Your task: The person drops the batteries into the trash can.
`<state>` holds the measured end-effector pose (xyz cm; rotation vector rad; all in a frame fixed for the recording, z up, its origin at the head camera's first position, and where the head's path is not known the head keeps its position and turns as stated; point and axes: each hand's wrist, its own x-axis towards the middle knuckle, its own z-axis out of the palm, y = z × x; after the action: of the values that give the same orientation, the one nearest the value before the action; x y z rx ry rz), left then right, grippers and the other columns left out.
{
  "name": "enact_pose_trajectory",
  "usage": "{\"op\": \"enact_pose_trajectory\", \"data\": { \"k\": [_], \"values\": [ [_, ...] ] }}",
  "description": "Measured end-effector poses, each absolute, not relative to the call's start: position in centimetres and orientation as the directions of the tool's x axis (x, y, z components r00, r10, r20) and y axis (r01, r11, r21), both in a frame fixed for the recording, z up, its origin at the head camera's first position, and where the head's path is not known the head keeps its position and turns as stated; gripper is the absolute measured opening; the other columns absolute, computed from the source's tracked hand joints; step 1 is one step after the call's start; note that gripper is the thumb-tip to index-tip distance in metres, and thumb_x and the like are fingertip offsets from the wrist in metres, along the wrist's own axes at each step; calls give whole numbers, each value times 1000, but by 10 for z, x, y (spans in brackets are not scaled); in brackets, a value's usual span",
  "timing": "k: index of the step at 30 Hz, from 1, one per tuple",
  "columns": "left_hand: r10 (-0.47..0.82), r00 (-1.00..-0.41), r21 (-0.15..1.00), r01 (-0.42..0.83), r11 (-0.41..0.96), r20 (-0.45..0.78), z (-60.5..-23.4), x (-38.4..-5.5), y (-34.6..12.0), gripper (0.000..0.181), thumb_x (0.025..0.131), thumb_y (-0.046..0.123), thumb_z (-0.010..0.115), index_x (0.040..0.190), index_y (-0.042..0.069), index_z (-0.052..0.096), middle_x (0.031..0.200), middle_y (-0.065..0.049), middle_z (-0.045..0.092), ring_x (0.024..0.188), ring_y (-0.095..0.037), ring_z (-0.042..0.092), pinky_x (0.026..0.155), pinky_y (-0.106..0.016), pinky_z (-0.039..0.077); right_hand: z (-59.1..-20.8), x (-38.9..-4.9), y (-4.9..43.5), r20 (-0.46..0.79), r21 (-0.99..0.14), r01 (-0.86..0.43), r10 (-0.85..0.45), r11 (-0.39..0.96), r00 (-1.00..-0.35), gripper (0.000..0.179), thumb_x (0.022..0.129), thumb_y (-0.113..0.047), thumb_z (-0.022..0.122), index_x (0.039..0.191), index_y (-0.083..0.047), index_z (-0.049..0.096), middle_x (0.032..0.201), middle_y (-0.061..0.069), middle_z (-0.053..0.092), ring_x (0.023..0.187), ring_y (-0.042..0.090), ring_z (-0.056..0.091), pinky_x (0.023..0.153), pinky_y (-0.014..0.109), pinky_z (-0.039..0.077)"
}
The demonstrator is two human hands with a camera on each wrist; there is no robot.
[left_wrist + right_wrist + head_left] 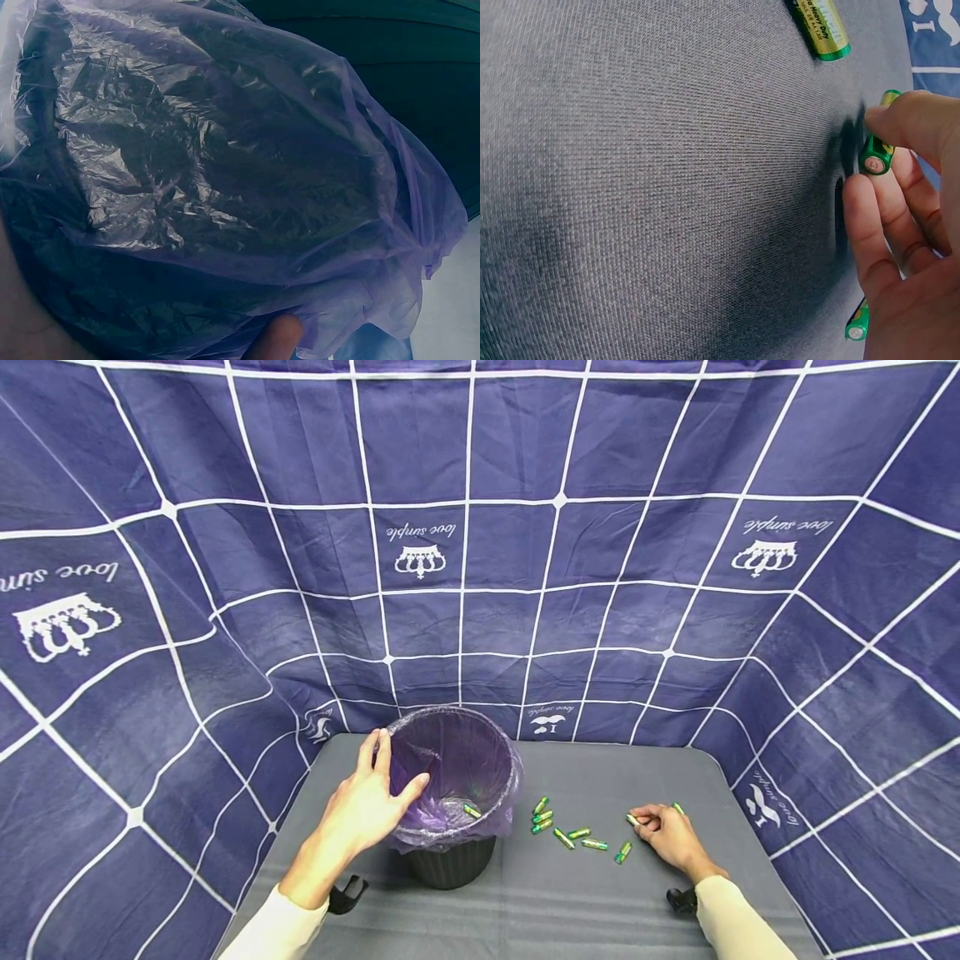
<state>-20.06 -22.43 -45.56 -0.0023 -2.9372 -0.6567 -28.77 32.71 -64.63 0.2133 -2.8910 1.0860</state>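
A black trash bin [450, 865] lined with a translucent purple bag [501, 806] stands left of centre. One green-and-gold battery [472, 811] lies inside it. My left hand [363, 810] is at the bin's left rim, fingers extended and thumb over the opening; in the left wrist view a fingertip [279, 337] shows against the bag [225, 172]. At the right my right hand [670, 837] pinches an AA battery [877, 154] between thumb and fingers, just above the cloth. Two other batteries are near it, one [826, 30] above and one [857, 322] partly hidden below the hand.
Several loose green-and-gold batteries [564, 837] lie on the grey tabletop [570, 910] between the bin and my right hand. Another battery [678, 807] shows just behind that hand. Blue cloth [510, 552] with white grid lines hangs around the back and sides.
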Motion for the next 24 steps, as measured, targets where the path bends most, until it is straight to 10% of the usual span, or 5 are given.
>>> {"op": "enact_pose_trajectory", "data": {
  "k": [24],
  "values": [
    [-16,-995,421,25,907,94,-454,-202,-223,116,111,78,58,186,1,15,193,-19,15,128,-66,75,106,-78,59,-616,-296,310,341,-599,-380,-205,705,-918,33,94,6,89,122,-10,88,97,2,75,81,-6,61,71,19,55]
  ]
}}
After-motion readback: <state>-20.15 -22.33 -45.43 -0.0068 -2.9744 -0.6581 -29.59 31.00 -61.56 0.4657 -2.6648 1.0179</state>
